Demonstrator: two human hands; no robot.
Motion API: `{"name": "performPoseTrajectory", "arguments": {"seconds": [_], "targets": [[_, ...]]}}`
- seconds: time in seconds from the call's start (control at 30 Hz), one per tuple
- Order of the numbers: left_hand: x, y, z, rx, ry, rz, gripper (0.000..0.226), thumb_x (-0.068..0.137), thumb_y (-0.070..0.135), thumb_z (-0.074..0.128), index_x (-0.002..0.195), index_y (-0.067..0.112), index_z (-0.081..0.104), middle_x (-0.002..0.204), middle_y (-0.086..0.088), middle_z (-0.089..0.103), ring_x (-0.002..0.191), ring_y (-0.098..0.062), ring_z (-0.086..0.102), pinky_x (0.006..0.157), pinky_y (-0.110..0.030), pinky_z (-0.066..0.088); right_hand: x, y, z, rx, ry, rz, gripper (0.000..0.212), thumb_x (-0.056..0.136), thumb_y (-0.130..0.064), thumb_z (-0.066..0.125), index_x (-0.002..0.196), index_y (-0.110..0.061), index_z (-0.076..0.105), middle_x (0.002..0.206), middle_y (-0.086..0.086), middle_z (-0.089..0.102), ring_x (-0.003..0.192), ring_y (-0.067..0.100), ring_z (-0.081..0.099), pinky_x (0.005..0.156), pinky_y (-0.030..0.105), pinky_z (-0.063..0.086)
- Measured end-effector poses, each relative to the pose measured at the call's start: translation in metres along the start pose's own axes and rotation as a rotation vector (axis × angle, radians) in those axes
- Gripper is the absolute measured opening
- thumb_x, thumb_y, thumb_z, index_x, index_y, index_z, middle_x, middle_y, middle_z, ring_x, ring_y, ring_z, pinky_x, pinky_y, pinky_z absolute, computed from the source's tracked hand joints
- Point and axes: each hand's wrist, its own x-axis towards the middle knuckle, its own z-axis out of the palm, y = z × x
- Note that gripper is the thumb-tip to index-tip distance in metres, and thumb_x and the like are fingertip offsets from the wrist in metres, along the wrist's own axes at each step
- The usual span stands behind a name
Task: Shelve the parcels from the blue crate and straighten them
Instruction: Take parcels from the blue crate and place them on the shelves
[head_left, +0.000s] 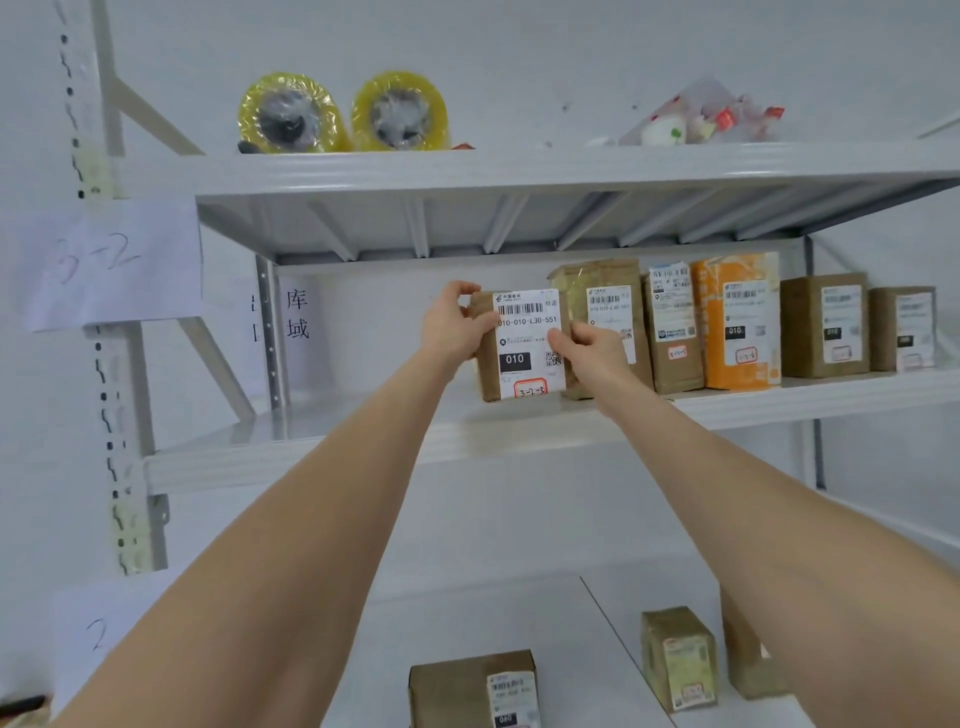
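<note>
Both hands are clasped on one brown parcel: the left hand (453, 325) wraps its upper left edge with the thumb across the label's corner, and the right hand (589, 345) pinches its right edge, thumb on the front. The parcel (519, 345) stands upright on the middle shelf (363, 447), at the left end of a row, its white shipping label (527, 338) facing out and a red-bordered tag marked 3-2-3 low on the front.

Just to its right stands a taller brown parcel (605, 312), touching or nearly so, then a narrower brown one (675, 327), an orange parcel (737, 322) and two squat boxes (826, 325) further along. On the shelf above sit two rolls of yellow tape (343, 111). Below, more brown parcels (470, 688) stand apart. I see no blue crate from here.

This looks like the straightening step. To do it well, I'd say keep the base flat on the shelf, slide the parcel snug against its neighbour, and square its front with the fronts of the row, label forward. Let go gently, since a narrow upright parcel could tip leftward with nothing beside it there.
</note>
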Motion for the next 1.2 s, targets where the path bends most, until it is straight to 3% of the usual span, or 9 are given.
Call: {"name": "performPoseTrajectory", "arguments": {"seconds": [0.1,0.23,0.4,0.63,0.9,0.97,1.03,1.1,1.2], "targets": [[0.013,-0.02,0.014,0.008,-0.016,-0.009,0.05,0.088,0.011,0.063,0.135,0.02,0.047,0.117,-0.012,0.059,0.104,-0.026,0.059,0.085,-0.041,0.055,0.016,0.015,0.005,-0.096,0.054,0.009,0.027,0.092,-0.015,0.061,0.066,-0.019,0.055,0.1,0.009,0.07,0.09,0.022,0.065,0.081,0.036,0.054],[0.027,-0.035,0.027,0.033,-0.011,-0.011,0.05,0.088,0.012,0.064,0.135,0.018,0.049,0.122,-0.011,0.059,0.11,-0.027,0.058,0.095,-0.045,0.05,0.031,0.031,0.006,-0.155,0.063,0.012,0.027,0.093,-0.01,0.058,0.067,-0.015,0.052,0.089,0.007,0.065,0.08,0.019,0.057,0.059,0.023,0.042],[0.035,-0.047,0.041,0.061,-0.001,-0.037,0.051,0.089,0.01,0.061,0.138,0.019,0.047,0.127,-0.011,0.057,0.114,-0.027,0.057,0.097,-0.045,0.048,0.047,0.049,0.008,-0.143,0.014,0.05,0.012,0.096,-0.008,0.055,0.091,-0.013,0.065,0.104,0.006,0.068,0.092,0.02,0.062,0.076,0.03,0.051],[0.037,-0.051,0.057,0.152,-0.001,-0.029,0.045,0.089,0.008,0.057,0.133,0.02,0.05,0.12,-0.012,0.058,0.108,-0.03,0.058,0.094,-0.043,0.05,0.055,0.067,0.003,-0.198,0.009,0.044,0.022,0.096,-0.01,0.055,0.115,-0.007,0.066,0.114,0.008,0.068,0.096,0.021,0.062,0.079,0.028,0.049],[0.044,-0.035,0.068,0.689,-0.036,0.089,0.048,0.09,0.015,0.054,0.136,0.01,0.042,0.135,-0.009,0.046,0.121,-0.026,0.049,0.098,-0.034,0.039,0.059,0.076,-0.004,-0.46,-0.05,-0.038,0.045,0.089,-0.012,0.063,0.132,-0.014,0.05,0.123,0.008,0.063,0.11,0.026,0.059,0.085,0.031,0.048],[0.044,-0.028,0.07,0.812,-0.082,0.139,0.049,0.091,0.016,0.052,0.139,0.016,0.041,0.134,-0.009,0.045,0.121,-0.027,0.049,0.097,-0.037,0.042,0.055,0.077,-0.002,-0.565,-0.06,-0.081,0.074,0.085,-0.014,0.067,0.148,-0.019,0.028,0.139,0.007,0.05,0.12,0.029,0.053,0.094,0.04,0.048],[0.043,-0.023,0.072,0.917,-0.127,0.173,0.052,0.091,0.014,0.05,0.141,0.025,0.04,0.135,-0.008,0.043,0.121,-0.028,0.048,0.095,-0.04,0.045,0.048,0.078,-0.001,-0.758,-0.032,-0.182,0.088,0.088,-0.018,0.066,0.154,-0.019,0.007,0.159,0.003,0.018,0.141,0.027,0.029,0.107,0.041,0.038],[0.041,-0.019,0.076,1.012,-0.132,0.206,0.049,0.092,0.013,0.05,0.14,0.023,0.043,0.136,-0.007,0.042,0.125,-0.026,0.044,0.095,-0.039,0.044,0.04,0.079,0.002,-0.932,-0.023,-0.32,0.083,0.095,-0.015,0.056,0.155,-0.016,-0.001,0.162,0.001,-0.006,0.149,0.023,0.001,0.117,0.036,0.022],[0.039,-0.017,0.081,1.085,-0.1,0.239,0.041,0.093,0.011,0.049,0.134,0.017,0.049,0.133,-0.007,0.047,0.123,-0.025,0.045,0.091,-0.038,0.044,0.03,0.083,0.009,-0.966,-0.089,-0.474,0.073,0.096,0.001,0.041,0.154,-0.01,-0.001,0.162,0.005,-0.01,0.149,0.022,-0.009,0.119,0.03,0.005]]}}
